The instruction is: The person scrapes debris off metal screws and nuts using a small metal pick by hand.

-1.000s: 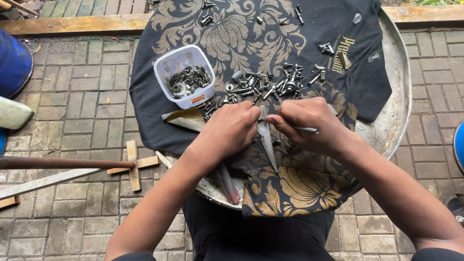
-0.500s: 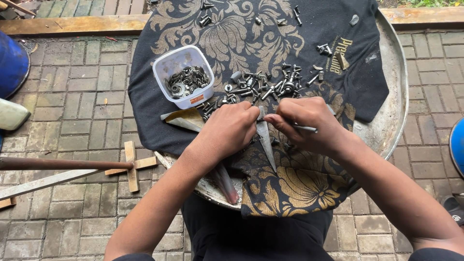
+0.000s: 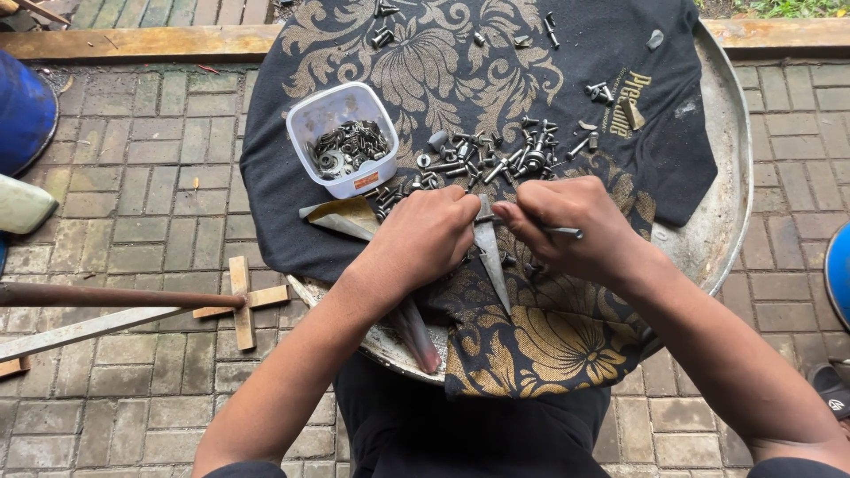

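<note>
Over black/gold cloth (image 3: pixel 496 53) on round metal tray (image 3: pixel 717 221): left hand (image 3: pixel 425 235) fingers curled shut, pinching top of grey metal wedge (image 3: pixel 490 257). Right hand (image 3: pixel 567 221) fingers closed on thin pin (image 3: pixel 567 233), tips touching wedge. Loose screw pile (image 3: pixel 496 159) just beyond knuckles; plastic tub (image 3: pixel 341 137) w/ washers near left hand.

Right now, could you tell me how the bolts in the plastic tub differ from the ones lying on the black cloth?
The bolts in the tub sit heaped inside the white tub; the loose bolts lie scattered flat on the cloth. The tub's heap looks to include ring-shaped washers; the loose ones are mostly long-shanked. The loose ones lie nearer both hands. Both are grey metal.
</note>
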